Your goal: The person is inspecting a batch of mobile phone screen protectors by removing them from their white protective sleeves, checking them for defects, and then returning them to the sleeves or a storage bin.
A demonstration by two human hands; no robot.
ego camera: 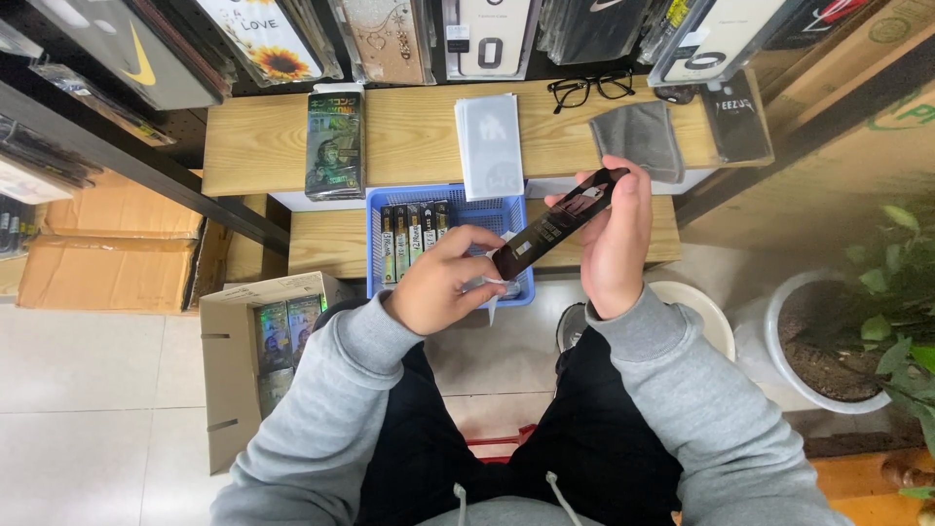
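We see from above a seated person in a grey sweatshirt and black trousers. The right hand [618, 244] grips a long, flat dark package [557, 222]; its fingers are closed around the upper end, so the package is held in the air, tilted, with its lower end pointing towards the left hand [443, 278]. The left hand has its fingers [484, 255] pinched on that lower end, together with a small piece of white or clear film that hangs under it.

The package is above the near right corner of a blue plastic basket [379, 239], not touching it as far as we can tell. Inside the basket, similar slim packages [411, 234] stand in a row at the left side. The basket sits on the lower step of a wooden bench [419, 136]. On the upper step lie a green printed box [334, 146], a white sleeve [490, 144], black glasses [590, 88] and a grey cloth [640, 138].

On the floor at the left stands an open cardboard box [229, 380] with more packages inside. At the right a white plant pot [789, 370] stands.
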